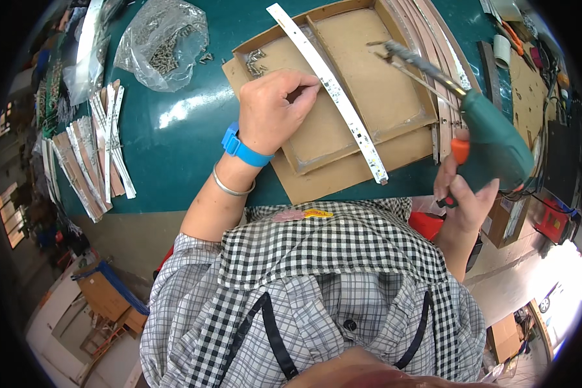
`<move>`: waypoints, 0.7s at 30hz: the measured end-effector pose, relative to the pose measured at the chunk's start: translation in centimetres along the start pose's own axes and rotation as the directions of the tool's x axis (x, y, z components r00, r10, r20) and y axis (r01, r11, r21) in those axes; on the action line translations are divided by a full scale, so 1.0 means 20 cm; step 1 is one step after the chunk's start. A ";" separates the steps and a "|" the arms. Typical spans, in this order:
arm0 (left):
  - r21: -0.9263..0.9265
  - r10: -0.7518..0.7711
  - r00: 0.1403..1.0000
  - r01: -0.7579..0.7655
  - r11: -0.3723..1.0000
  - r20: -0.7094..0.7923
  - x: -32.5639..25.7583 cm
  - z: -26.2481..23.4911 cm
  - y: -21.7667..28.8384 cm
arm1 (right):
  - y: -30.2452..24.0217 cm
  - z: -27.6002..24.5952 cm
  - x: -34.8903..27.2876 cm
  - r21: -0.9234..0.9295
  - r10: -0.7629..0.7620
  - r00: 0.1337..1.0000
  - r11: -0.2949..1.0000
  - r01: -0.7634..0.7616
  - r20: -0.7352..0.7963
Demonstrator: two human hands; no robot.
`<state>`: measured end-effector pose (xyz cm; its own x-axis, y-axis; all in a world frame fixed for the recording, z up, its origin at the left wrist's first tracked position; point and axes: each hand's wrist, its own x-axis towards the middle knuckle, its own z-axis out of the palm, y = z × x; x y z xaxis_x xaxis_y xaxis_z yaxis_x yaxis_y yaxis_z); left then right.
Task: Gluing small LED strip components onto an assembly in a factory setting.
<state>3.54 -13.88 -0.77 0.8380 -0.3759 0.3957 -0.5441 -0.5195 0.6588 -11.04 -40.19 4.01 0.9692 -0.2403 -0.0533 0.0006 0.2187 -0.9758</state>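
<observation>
Across a shallow cardboard tray (394,134) lies a narrow white LED circuit strip (335,90), slanting from upper left to lower right. My left hand (275,107) is over the tray with thumb and forefinger pinched at the strip's left edge. Whatever is between those fingertips is too small to make out. My right hand (465,200) grips a green soldering gun (495,139) with an orange trigger, partly hiding its handle. The gun's metal barrel and tip point up and left, over the tray's right side, apart from the strip. Small metal parts (255,63) sit in the tray's upper left corner.
A clear plastic bag (165,48) of small metal parts stands on the green table (200,149) at upper left. Bundled strips (90,152) lie at the left edge, and long strips (443,58) beside the tray's right. Tools and a white cup (501,50) are at far right.
</observation>
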 end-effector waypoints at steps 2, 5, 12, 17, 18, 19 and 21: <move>-0.005 -0.011 1.000 0.011 1.000 0.004 0.00 0.00 0.00 | -0.02 -0.03 0.00 0.000 -0.050 0.999 0.999 0.050 -0.018; -0.022 -0.031 0.999 0.032 0.999 0.020 0.01 -0.01 0.01 | -0.05 -0.03 0.01 -0.004 -0.121 0.990 0.993 0.121 -0.070; -0.004 -0.052 0.999 0.052 0.999 0.011 0.01 -0.07 0.05 | -0.10 -0.09 0.02 -0.088 -0.200 0.976 0.977 0.192 -0.088; 0.030 0.225 0.957 -0.234 0.972 0.182 0.02 -0.22 0.22 | -0.09 -0.13 0.00 -0.302 -0.246 0.947 0.937 0.178 -0.204; -0.021 0.294 0.921 -0.299 0.954 0.256 0.01 -0.20 0.26 | -0.09 -0.13 0.02 -0.372 -0.293 0.934 0.906 0.203 -0.203; -0.078 0.369 0.871 -0.364 0.928 0.324 0.00 -0.17 0.31 | -0.05 -0.14 0.03 -0.440 -0.342 0.917 0.869 0.227 -0.203; -0.171 0.460 0.781 -0.430 0.887 0.422 -0.02 -0.08 0.38 | -0.01 -0.15 0.06 -0.552 -0.359 0.911 0.811 0.196 -0.203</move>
<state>-0.86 -16.50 5.20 0.3862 -0.8568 0.3418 -0.8353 -0.1676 0.5236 -10.67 -43.25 3.45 0.8330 -0.4891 0.2586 0.0551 -0.3917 -0.9184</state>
